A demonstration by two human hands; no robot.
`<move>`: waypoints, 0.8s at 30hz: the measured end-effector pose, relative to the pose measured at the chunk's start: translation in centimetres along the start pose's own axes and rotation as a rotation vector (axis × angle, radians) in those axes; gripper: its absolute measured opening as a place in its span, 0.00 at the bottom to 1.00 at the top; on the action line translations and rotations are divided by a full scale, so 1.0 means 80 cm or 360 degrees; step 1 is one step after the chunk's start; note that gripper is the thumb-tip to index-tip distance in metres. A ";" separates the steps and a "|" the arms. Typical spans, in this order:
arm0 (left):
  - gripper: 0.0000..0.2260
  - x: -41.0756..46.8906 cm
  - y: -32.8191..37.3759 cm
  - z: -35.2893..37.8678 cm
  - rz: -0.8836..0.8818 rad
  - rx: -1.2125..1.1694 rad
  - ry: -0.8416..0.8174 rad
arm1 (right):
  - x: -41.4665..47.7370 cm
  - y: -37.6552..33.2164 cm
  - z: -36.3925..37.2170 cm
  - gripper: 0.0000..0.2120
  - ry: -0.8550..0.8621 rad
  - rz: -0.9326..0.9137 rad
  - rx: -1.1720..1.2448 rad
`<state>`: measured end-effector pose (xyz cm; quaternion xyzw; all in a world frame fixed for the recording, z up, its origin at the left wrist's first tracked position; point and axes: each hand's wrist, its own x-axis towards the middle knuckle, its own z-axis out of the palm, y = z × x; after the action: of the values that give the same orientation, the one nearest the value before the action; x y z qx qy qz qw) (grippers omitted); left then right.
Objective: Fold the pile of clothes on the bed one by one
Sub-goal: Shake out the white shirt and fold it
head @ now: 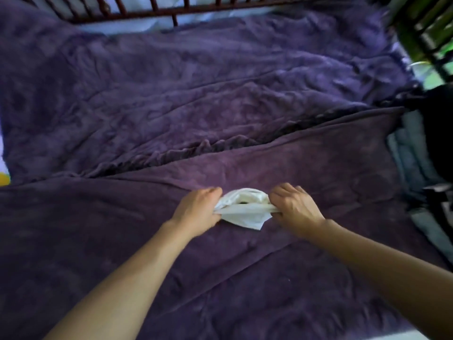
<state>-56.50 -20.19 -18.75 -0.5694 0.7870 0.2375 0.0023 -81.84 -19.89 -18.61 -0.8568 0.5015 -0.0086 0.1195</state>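
Pinching 2 ends of the white garment, your left hand and right hand hid them; the pile was cut off.

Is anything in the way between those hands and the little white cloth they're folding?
Nothing visible. The left hand and right hand grip the white cloth at its two ends. It lies on the purple blanket, apart from the clothes at the right edge.

One wide head camera looks forward and down over the bed from close, facing the wooden rail
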 end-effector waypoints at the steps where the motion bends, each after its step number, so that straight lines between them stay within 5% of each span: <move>1: 0.10 -0.007 0.024 -0.001 0.0044 -0.0008 0.0022 | -0.026 0.007 -0.016 0.12 0.0030 0.0021 0.0067; 6: 0.14 -0.015 0.160 0.001 0.0309 0.0017 0.0066 | -0.150 0.069 -0.086 0.07 0.0133 0.0190 0.0118; 10: 0.08 -0.001 0.292 0.010 0.0389 -0.0058 0.0059 | -0.250 0.148 -0.134 0.08 0.0105 0.0408 0.0067; 24: 0.06 0.044 0.753 0.029 0.0510 -0.0842 -0.0122 | -0.563 0.433 -0.372 0.06 0.0047 0.0923 0.0109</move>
<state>-112.39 -8.06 0.59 -0.4095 0.7770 0.4527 -0.1539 -137.94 -3.13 7.62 -0.6729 0.7266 -0.0036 0.1385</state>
